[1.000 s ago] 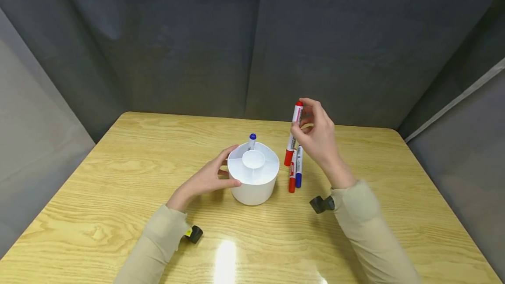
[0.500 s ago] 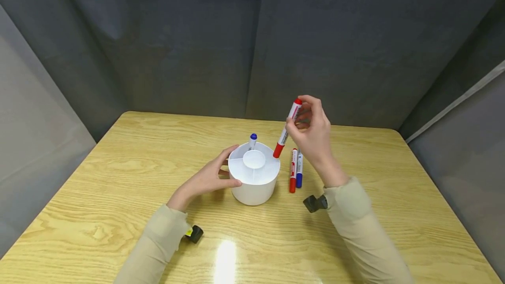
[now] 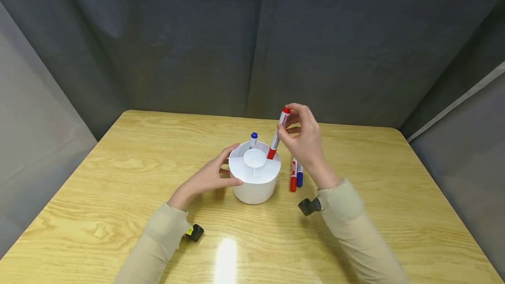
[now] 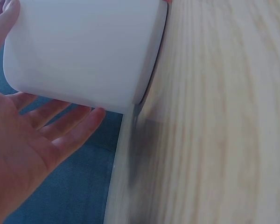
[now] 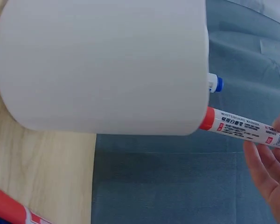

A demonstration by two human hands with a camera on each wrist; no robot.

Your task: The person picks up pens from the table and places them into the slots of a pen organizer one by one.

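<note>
Red marker is tilting with its cap end dipping past the rim into a right-hand compartment of the white holder, seen from the head camera, as the right hand is pinching its upper barrel between thumb and fingertips. The left hand is resting against the holder's left side, thumb near the rim and fingers relaxed along the wall. A blue marker is standing in a far compartment. Two more markers, one red and one blue, are lying side by side on the wooden table just right of the holder.

From the left wrist, the left hand is showing straight, spread fingers along the white holder.

From the right wrist, the red marker is entering the top of the holder beside the blue marker, while the right hand is gripping its barrel with its fingertips.
</note>
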